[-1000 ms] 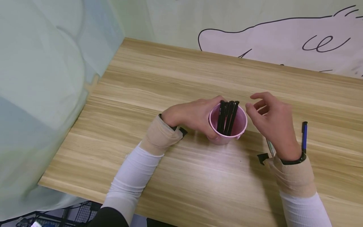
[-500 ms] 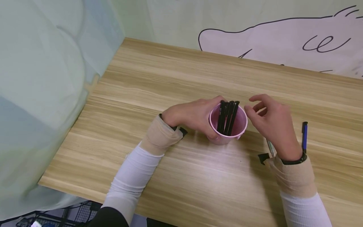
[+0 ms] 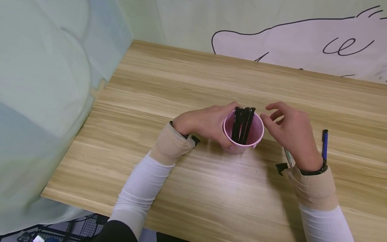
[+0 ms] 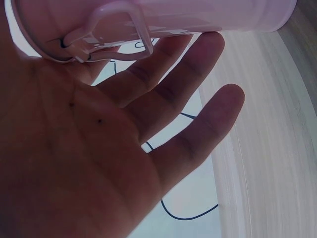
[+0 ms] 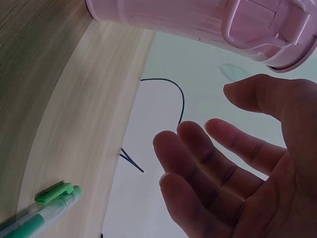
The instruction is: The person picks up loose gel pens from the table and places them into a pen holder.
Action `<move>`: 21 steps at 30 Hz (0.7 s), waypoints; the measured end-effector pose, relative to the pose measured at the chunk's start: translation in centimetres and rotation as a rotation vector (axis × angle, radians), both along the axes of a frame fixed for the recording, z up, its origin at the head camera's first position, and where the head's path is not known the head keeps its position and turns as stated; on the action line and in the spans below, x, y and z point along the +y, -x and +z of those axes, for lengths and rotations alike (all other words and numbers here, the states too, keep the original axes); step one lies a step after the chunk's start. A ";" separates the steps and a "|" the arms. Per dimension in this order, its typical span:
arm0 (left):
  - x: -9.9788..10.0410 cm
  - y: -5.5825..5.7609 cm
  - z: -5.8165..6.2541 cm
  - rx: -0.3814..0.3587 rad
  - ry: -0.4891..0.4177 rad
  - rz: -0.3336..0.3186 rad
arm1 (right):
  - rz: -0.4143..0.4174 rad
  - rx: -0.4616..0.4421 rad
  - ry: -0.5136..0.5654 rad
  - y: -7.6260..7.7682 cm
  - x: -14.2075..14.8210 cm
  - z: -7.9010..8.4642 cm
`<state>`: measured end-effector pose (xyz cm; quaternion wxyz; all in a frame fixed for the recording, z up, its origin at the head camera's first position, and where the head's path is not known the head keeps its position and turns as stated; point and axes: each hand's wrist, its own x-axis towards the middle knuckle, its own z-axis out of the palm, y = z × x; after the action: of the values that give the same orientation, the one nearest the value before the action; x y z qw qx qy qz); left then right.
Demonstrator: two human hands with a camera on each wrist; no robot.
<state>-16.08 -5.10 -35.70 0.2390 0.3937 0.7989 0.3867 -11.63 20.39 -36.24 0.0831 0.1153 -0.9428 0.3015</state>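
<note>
A small pink bucket (image 3: 237,150) with looped handles on its sides stands on the table, and several black pens (image 3: 242,125) lean upright inside it. My left hand (image 3: 208,123) holds the bucket from its left side, thumb in front and fingers behind. In the left wrist view, some of those fingers (image 4: 210,47) lie along the bucket's wall. My right hand (image 3: 291,132) hovers just right of the rim with loosely bent fingers and nothing in them. In the right wrist view, its thumb (image 5: 252,94) is close to the bucket, apart from it.
A pen with a green clip (image 5: 54,207) lies on the table, mostly hidden under my right wrist in the head view. Right of that wrist lies a blue pen (image 3: 325,144) with a dark end. A wall with a cartoon drawing (image 3: 290,40) borders the wooden table (image 3: 181,80).
My right hand has shifted slightly left and down, nearer the bucket's rim. The left hand, the bucket and the pens stay where they were.
</note>
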 end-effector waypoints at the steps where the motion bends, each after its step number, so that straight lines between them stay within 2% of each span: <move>1: 0.0 0.0 0.0 -0.003 -0.002 0.000 | 0.000 0.000 -0.003 0.0 0.0 0.0; 21: 0.1 0.0 0.0 -0.005 0.009 -0.002 | -0.042 -0.055 -0.030 0.3 0.7 -0.5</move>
<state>-16.12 -5.03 -35.65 0.2432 0.3923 0.7998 0.3839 -11.97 21.13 -36.78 0.0619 0.0885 -0.9513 0.2887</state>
